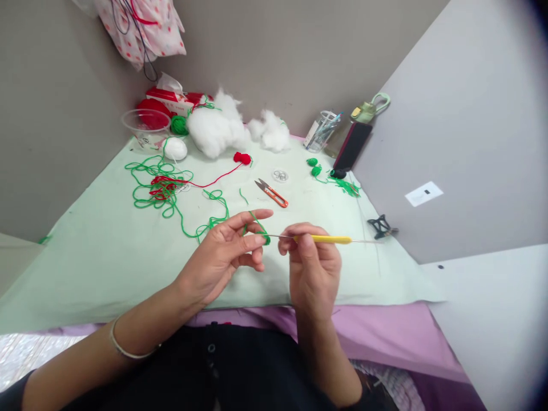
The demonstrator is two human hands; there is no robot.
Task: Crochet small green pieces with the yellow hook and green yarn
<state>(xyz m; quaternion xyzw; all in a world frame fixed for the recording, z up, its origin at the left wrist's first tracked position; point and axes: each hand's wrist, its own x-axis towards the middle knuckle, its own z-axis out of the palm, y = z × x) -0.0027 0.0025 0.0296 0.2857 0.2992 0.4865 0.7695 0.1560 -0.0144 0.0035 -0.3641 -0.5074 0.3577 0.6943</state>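
Observation:
My left hand [226, 251] pinches a small green crochet piece [268, 240] between thumb and fingers, with green yarn [258, 220] looped over its raised index finger. In my right hand [314, 262] is a crochet hook with a yellow handle [329, 239], held like a pen. Its thin metal shaft [280, 236] points left and meets the green piece at my left fingertips. Whether the tip has gone through a stitch is too small to tell. From the left hand the green strand trails to a loose tangle [160, 185] of green and red yarn on the table.
Orange-handled thread snips [273, 194] and a small round clear dish [280, 175] lie beyond my hands. White stuffing [218, 128], a red crochet piece [242, 158] and a clear tub [148, 137] are farther back. At the right stand a phone [353, 146] and a bottle [363, 113], near small green pieces [315, 170].

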